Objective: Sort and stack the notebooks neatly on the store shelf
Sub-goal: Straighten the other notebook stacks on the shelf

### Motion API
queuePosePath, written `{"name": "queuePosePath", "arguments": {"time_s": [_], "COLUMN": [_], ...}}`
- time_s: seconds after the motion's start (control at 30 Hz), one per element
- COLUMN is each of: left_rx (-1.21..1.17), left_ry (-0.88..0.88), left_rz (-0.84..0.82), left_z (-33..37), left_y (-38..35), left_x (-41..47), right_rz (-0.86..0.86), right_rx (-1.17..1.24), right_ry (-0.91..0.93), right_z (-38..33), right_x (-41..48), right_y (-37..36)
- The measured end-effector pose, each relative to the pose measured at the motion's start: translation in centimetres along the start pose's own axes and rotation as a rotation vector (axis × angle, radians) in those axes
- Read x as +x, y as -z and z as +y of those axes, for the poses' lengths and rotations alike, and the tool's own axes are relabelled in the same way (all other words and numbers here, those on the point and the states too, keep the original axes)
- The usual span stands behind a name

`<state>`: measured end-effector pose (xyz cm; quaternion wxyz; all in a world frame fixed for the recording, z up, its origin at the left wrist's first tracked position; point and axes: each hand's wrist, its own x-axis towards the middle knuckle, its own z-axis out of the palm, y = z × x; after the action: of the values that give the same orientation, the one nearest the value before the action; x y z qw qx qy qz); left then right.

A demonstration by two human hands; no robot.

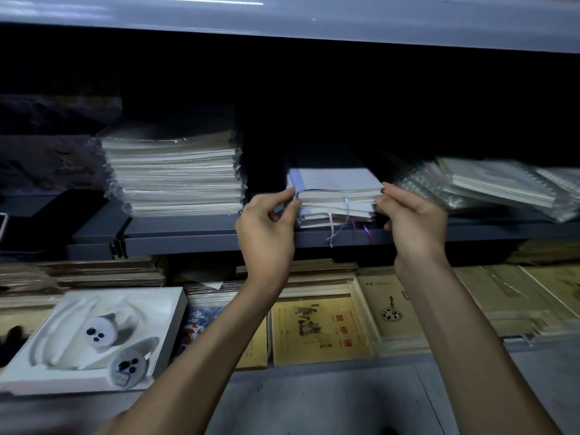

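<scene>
A short stack of pale lilac notebooks (335, 183) with ribbon bookmarks hanging down lies in the middle of the dark grey shelf (194, 229). My left hand (266, 227) pinches the top notebook's left front corner. My right hand (414, 221) pinches its right front corner. The top notebook sits slightly askew on the ones below. To the left stands a tall stack of plastic-wrapped notebooks (175, 174). To the right, wrapped spiral notebooks (496, 183) lie slanted and blurred.
The shelf board above (314, 23) hangs low over the stacks. On the lower level lie a white box with seal figures (94, 337), yellow exercise books (320, 328), tan books (392, 306) and further wrapped piles at the right.
</scene>
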<state>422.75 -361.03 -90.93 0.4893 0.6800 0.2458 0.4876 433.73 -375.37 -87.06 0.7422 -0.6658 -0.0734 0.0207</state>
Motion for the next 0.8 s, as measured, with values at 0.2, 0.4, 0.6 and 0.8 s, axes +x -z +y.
{"name": "queuePosePath", "arguments": {"time_s": [0.2,0.4,0.6,0.8], "left_rx": [-0.081,-0.135,-0.198,-0.197], "left_ry": [0.032,0.064,0.117,0.186], "left_rz": [-0.037,-0.071,-0.088,-0.079], "left_z": [-0.1,-0.1,-0.5,-0.6], "left_y": [0.2,0.3,0.1,0.3], "left_x": [0.7,1.7,2.8,2.6], "right_rz": [0.013,0.064,0.004,-0.114], "right_rx": [0.040,0.021,-0.049,-0.239], "right_ry": [0.014,0.094,0.199,0.222], "right_z": [-0.2,-0.3,0.1,0.4], "right_x": [-0.3,-1.8,-3.8,-3.3], "right_y": [0.2,0.1,0.3,0.6]}}
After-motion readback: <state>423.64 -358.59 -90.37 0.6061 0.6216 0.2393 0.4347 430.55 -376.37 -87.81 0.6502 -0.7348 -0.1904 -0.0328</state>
